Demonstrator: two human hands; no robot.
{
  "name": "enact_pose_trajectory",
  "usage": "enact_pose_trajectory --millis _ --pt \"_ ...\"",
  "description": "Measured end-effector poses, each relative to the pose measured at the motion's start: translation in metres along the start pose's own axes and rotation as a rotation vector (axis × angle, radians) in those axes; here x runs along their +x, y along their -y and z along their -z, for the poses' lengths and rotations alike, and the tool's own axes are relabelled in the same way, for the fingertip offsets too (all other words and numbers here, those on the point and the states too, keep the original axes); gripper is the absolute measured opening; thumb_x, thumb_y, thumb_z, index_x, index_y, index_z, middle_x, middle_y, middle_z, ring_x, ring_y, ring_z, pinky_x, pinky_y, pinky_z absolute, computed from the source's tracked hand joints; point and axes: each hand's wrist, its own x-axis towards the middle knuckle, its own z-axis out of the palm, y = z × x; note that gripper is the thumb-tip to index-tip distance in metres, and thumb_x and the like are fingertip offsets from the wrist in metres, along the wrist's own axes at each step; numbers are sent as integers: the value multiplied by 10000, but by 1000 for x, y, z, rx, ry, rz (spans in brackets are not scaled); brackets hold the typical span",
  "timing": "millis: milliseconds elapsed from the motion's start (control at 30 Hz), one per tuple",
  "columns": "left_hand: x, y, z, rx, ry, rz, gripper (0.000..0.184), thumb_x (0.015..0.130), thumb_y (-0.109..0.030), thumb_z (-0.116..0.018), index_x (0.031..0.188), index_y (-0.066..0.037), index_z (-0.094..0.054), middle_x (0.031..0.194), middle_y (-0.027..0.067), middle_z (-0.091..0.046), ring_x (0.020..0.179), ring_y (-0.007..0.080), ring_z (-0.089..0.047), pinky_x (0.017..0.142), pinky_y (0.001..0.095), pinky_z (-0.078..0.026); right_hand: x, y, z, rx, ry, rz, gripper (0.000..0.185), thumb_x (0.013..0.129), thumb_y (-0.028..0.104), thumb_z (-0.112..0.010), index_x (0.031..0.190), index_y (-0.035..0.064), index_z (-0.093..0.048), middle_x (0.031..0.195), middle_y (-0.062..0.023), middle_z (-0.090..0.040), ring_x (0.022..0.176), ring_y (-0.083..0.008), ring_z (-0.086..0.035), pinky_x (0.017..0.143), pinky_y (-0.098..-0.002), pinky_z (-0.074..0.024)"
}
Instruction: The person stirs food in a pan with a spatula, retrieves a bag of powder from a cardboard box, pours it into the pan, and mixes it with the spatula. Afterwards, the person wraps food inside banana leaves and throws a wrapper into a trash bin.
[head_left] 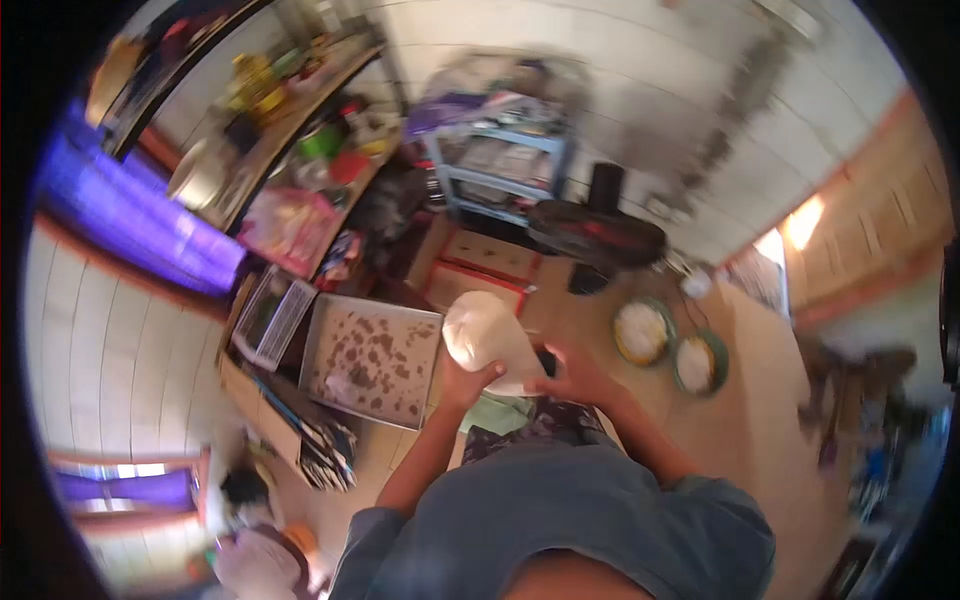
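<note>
In front of my body I hold a pale, cream-white rounded bundle (488, 328); whether it is a filled bag or a container I cannot tell. My left hand (468, 382) is closed on its lower left side, with the thumb laid across it. My right hand (575, 375) grips its lower right end, near a small dark spot whose nature is unclear. Below the bundle, a light green cloth (497, 412) shows by my lap. To the left lies a shallow metal tray (309, 345) with a pale surface covered in brown patches.
Two green-rimmed bowls of white stuff, a farther bowl (640, 332) and a nearer bowl (697, 362), sit on the floor at right. A dark fan-like object (597, 232) and a blue rack (497, 170) stand ahead. Loaded shelves (290, 150) and a cardboard box (262, 412) flank the left.
</note>
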Motion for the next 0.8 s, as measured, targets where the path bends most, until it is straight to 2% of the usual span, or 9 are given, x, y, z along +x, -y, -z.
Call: enact_pose_trajectory --millis 67,133,233,300,433,567,633,767,800 --pt "-33 -5 -23 128 -3 -112 910 494 -237 -867 1234 -22 -382 1130 117 -526 1056 239 -520 877 369 -443 -53 23 2 33 -249 48 566 737 272 -696 1215 46 -495 1114 -157 -565 1027 -245 -553 877 -348 -438" --pt "-58 -36 -47 430 183 -253 916 489 -235 -863 1240 -27 -382 1135 130 -521 1061 267 -521 880 383 -440 -94 55 9 131 -450 84 490 760 249 -668 1186 52 -529 1083 -158 -576 1019 -247 -554 878 -343 -438" --pt "-88 -63 -88 682 396 -359 901 472 -239 -858 1226 -33 -410 1127 159 -531 1056 312 -527 887 405 -433 -143 71 13 -238 -645 213 402 768 286 -665 1067 29 -585 986 -148 -596 927 -269 -573 821 -363 -446" --pt "-99 -64 -113 809 554 -378 889 470 -253 -859 1212 -30 -425 1124 166 -539 1049 314 -533 887 404 -433 -177 72 9 -266 -668 48 367 754 291 -675 1009 37 -602 951 -140 -595 896 -284 -575 795 -364 -458" --pt "-124 -31 -157 752 758 -427 901 444 -252 -856 1202 -22 -425 1124 167 -546 1029 308 -546 898 398 -430 -251 40 -5 -251 -916 -146 302 741 308 -679 887 51 -616 869 -121 -586 828 -295 -578 725 -366 -471" --pt "-154 -4 -228 849 986 -500 872 466 -226 -834 1206 -27 -419 1109 171 -545 1016 314 -548 885 400 -431 -329 11 10 -215 -1003 -357 284 753 333 -658 808 60 -601 818 -113 -569 788 -298 -575 679 -381 -463" --pt "-171 15 -274 754 1127 -429 875 460 -216 -841 1205 -29 -421 1091 165 -543 1000 318 -545 873 403 -431 -370 -22 24 -141 -1007 -466 278 763 334 -643 786 61 -592 806 -110 -562 770 -300 -574 659 -395 -457" --pt "-235 20 -406 720 1362 -264 874 440 -196 -859 1189 -29 -441 1070 159 -540 969 326 -544 843 408 -440 -469 -45 64 -168 -1151 -449 232 776 283 -607 777 52 -584 793 -113 -553 752 -307 -567 644 -418 -452" --pt "-234 39 -425 761 1390 -606 885 425 -184 -870 1187 -30 -446 1079 155 -541 981 315 -540 847 405 -439 -494 -49 75 -198 -1176 -463 222 777 269 -598 775 48 -582 789 -114 -549 746 -311 -563 645 -420 -450"
